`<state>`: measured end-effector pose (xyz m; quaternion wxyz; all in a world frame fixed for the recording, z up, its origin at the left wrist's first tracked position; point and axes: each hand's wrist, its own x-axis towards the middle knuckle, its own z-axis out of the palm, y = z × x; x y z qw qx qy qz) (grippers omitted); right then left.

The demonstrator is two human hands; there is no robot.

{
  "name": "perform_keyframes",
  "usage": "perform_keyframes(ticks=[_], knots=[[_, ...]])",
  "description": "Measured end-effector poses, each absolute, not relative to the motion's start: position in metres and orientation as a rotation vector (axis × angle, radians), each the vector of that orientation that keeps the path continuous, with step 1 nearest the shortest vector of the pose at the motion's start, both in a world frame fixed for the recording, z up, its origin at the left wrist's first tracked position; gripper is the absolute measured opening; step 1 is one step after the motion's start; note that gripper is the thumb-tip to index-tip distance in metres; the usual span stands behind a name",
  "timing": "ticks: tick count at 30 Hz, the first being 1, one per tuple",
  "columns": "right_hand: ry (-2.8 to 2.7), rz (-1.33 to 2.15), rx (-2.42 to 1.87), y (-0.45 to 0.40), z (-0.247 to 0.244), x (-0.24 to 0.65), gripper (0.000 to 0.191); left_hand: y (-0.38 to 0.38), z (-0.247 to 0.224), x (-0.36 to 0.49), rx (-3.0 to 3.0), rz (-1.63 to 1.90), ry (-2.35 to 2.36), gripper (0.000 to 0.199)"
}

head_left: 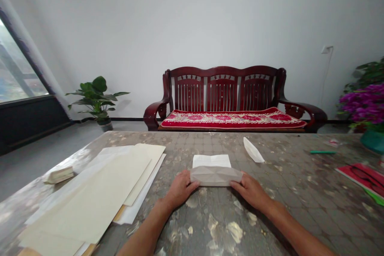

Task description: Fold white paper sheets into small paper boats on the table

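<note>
- The folded paper strip (216,177) lies crosswise between the two hands, over the middle of the table (300,208), long side roughly in line with the far edge.
- The left hand (181,187) pinches the strip's left end, thumb along the near side, fingers mostly tucked behind.
- The right hand (251,192) pinches the other end the same way, its thumb at the near right corner of the strip. Whether the strip rests on the table or is held just above it, I cannot tell.
- For a tidy hold, matching pressure at both ends seems best — a harder grip on one side could skew the layers or crease the thin paper.
- The near side makes a good guide: line it up with the table's far edge, and let the thumbs press lightly outward so the middle lies flat.
- A white sheet (211,161) shows just beyond the strip, partly hidden by it; care is needed not to catch it.
- A curved paper piece (253,151) lies towards the far edge, right of the strip — well out of the fingers' way.
- A pile of paper (102,192) spreads from the near left corner towards the far edge, apart from the left hand, leaving the wrist room.
</note>
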<state>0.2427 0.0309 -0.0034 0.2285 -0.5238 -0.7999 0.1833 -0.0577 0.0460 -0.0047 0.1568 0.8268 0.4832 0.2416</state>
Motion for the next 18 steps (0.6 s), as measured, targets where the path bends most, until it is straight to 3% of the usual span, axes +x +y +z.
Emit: perform_keyframes(ticks=[10, 18], knots=[[-2.041, 0.265, -1.951, 0.052, -0.002, 0.218, 0.035, 0.053, -0.004, -0.038, 2.165, 0.447, 1.926, 0.035], [-2.036, 0.030, -2.134, 0.050, -0.005, 0.206, 0.033, 0.053, -0.005, -0.033, 2.245, 0.389, 2.090, 0.037]])
